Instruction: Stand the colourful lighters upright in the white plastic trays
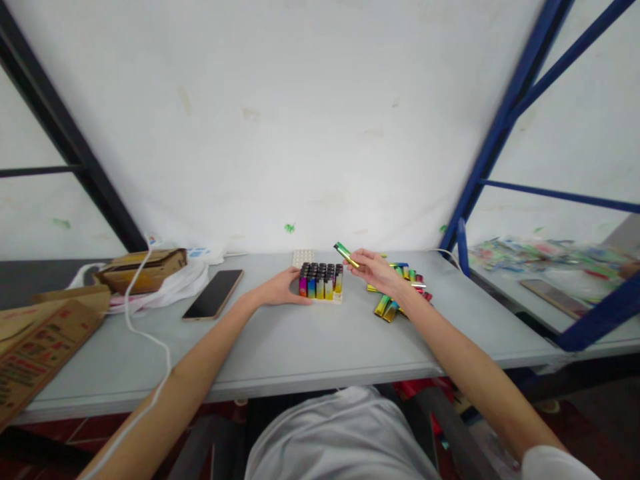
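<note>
Several lighters with black tops (321,279) stand upright in rows in a white tray (334,299) at the middle of the table. Curled round the left side of this group is my left hand (283,288), thumb in front and fingers behind. My right hand (370,267) pinches one green and gold lighter (347,255), held tilted in the air to the right of the tray. Under and beside my right forearm lies a loose pile of shiny coloured lighters (387,308).
A phone (213,295) lies left of my left hand. Further left are cardboard boxes (143,270), a white plastic bag (193,283) and a white cable (128,313). A white perforated tray (303,257) sits by the wall. Blue shelf posts (495,143) rise at right.
</note>
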{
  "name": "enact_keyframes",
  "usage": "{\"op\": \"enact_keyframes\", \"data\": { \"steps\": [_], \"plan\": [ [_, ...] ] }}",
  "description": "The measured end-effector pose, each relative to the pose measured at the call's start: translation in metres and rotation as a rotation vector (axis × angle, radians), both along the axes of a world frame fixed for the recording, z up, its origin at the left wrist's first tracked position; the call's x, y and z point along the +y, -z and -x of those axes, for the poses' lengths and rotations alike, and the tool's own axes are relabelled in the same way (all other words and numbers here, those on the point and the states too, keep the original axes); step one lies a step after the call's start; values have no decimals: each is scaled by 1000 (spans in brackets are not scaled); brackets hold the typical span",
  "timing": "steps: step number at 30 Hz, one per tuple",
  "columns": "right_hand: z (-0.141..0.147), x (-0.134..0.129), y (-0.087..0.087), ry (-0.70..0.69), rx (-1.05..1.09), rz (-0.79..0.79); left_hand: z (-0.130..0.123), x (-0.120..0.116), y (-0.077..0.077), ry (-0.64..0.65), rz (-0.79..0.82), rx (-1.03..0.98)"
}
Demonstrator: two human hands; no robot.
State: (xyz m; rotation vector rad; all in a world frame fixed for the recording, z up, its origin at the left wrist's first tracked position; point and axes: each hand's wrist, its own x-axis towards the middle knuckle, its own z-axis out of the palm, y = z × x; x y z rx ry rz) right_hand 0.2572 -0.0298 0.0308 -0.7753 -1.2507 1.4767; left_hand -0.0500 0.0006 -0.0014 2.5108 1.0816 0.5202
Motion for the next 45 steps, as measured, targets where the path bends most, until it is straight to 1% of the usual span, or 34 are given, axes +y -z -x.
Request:
{"op": "enact_keyframes", "data": {
  "steps": [4,7,10,15,18,24,29,32,35,39,42,45],
  "plan": [
    [5,-5,-2,-3,4,-10,0,0,0,-6,2,-5],
    [7,-7,-2,-35,-49,-50,-1,-1,-1,-17,3,-6],
    [10,-6,3,-19,-124,-103,-1,-2,-2,-21,-1,7],
    [18,-5,13,14,-261,-274,-1,-2,-2,-17,-3,-8],
    [22,-6,15,21,-327,-275,-1,-3,-2,-19,0,0],
    [25,-8,16,124,-479,-333,0,-1,-1,-16,-7,-1],
    [29,-10,18,335,-661,-403,0,-1,0,-11,-12,7],
    [31,-10,20,401,-721,-410,0,-2,0,-16,-16,13],
    [32,-9,20,411,-747,-443,0,-1,0,-15,-16,9],
    [30,-11,16,405,-793,-552,0,0,0,-2,-18,5],
    [27,-14,12,352,-763,-626,0,0,0,-9,-16,-7],
    [24,-19,8,277,-738,-622,-1,-1,-1,-8,-10,-15]
  ]
}}
